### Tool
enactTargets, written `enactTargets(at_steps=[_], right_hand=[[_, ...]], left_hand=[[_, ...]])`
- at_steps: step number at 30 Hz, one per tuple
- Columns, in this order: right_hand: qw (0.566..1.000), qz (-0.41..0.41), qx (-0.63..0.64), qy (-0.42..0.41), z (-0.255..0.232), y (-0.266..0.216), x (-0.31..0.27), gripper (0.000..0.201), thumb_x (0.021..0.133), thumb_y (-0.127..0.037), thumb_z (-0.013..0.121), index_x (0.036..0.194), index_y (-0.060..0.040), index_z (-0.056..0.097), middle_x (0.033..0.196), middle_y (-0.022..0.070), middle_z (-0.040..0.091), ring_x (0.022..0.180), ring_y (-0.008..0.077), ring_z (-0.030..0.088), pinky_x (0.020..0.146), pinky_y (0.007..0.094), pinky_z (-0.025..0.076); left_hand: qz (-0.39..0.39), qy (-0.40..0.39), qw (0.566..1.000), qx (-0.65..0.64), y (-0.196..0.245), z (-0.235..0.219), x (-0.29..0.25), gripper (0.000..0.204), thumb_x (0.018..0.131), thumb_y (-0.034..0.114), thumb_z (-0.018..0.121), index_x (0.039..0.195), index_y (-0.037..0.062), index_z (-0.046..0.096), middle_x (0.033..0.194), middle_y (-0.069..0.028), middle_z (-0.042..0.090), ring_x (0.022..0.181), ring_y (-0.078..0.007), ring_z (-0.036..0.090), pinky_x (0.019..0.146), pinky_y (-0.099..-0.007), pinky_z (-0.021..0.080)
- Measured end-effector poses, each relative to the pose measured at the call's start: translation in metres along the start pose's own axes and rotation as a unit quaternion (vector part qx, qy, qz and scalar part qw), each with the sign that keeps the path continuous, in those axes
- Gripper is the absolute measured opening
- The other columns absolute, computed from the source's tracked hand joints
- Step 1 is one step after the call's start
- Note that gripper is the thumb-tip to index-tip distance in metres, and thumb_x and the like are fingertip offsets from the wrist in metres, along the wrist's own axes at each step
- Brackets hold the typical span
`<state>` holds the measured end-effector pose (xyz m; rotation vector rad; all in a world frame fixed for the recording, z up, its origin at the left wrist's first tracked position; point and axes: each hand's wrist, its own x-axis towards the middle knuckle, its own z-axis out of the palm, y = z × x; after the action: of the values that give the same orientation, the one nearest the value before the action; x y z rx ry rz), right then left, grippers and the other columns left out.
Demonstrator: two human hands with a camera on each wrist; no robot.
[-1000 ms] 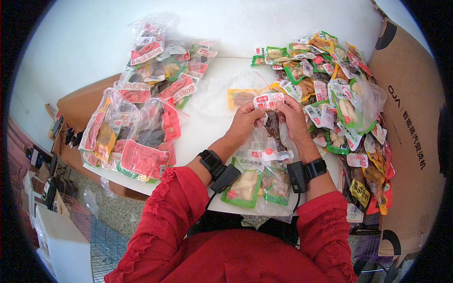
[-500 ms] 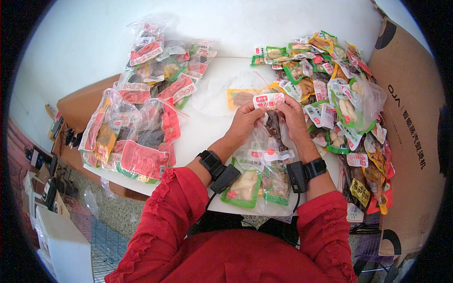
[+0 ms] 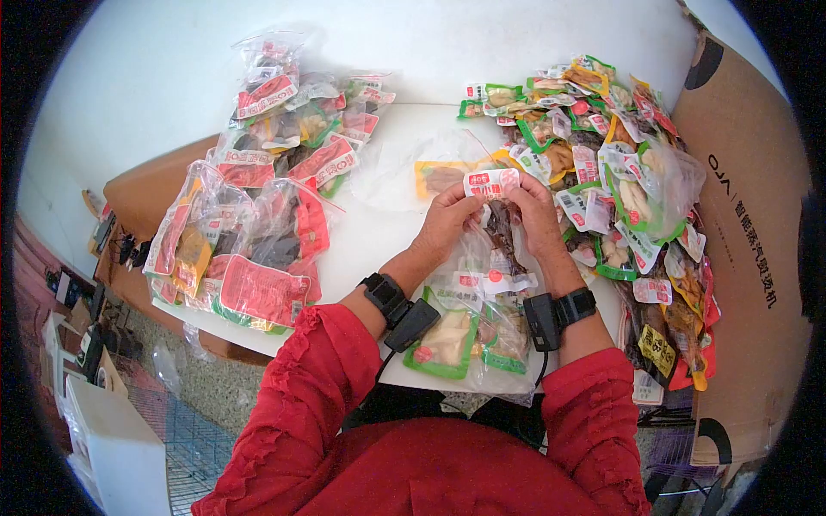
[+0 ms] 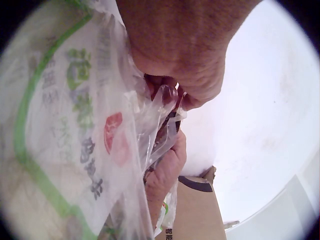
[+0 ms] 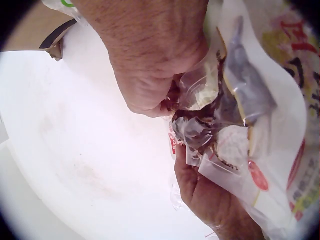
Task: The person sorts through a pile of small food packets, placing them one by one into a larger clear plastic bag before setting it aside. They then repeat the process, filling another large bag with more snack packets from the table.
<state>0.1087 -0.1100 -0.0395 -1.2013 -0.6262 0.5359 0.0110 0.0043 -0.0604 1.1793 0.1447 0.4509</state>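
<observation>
Both hands pinch the top of a clear bag around a small packet of dark food (image 3: 499,232), whose white and red label (image 3: 490,184) shows above the thumbs. The left hand (image 3: 443,224) grips the left side and the right hand (image 3: 538,219) the right side, close together. Lower in the same clear plastic lie a green-edged packet of pale food (image 3: 447,340) and another green-edged packet (image 3: 503,340). In the right wrist view, dark food (image 5: 200,125) shows through the plastic between the hands. The fingertips are partly hidden by the plastic.
Filled clear bags (image 3: 267,284) are heaped at the left of the white table (image 3: 366,249). Loose packets (image 3: 632,189) are piled at the right, beside a cardboard box (image 3: 740,215). Behind the hands lie an empty clear bag (image 3: 387,176) and a yellow-edged packet (image 3: 439,179).
The label and the dark packet between the hands have shifted very slightly. Both hands keep their grip in nearly the same place.
</observation>
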Motion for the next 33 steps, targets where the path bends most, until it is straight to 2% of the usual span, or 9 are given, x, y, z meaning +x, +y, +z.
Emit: enactTargets(at_steps=[19, 33], right_hand=[[1.0, 0.005, -0.017, 0.012, -0.001, 0.002, 0.001, 0.014, 0.08, -0.015, 0.052, 0.09, -0.0075, 0.058, 0.066, -0.0065, 0.051, 0.053, 0.0004, 0.039, 0.046, 0.0163, 0.03], [0.999, -0.019, -0.021, -0.018, -0.008, 0.008, 0.005, 0.015, 0.08, -0.015, 0.052, 0.092, -0.0076, 0.059, 0.069, -0.0071, 0.052, 0.054, -0.0002, 0.041, 0.048, 0.0158, 0.032]], left_hand=[[-0.004, -0.002, 1.0, -0.003, 0.001, 0.0, 0.0, 0.01, 0.082, 0.011, 0.054, 0.09, 0.0068, 0.058, 0.068, 0.0035, 0.053, 0.057, -0.004, 0.048, 0.052, -0.0177, 0.039], [0.005, -0.013, 1.0, -0.006, -0.002, 0.0, 0.0, 0.01, 0.083, 0.012, 0.055, 0.092, 0.0083, 0.058, 0.069, 0.004, 0.054, 0.058, -0.0034, 0.047, 0.051, -0.0168, 0.036]])
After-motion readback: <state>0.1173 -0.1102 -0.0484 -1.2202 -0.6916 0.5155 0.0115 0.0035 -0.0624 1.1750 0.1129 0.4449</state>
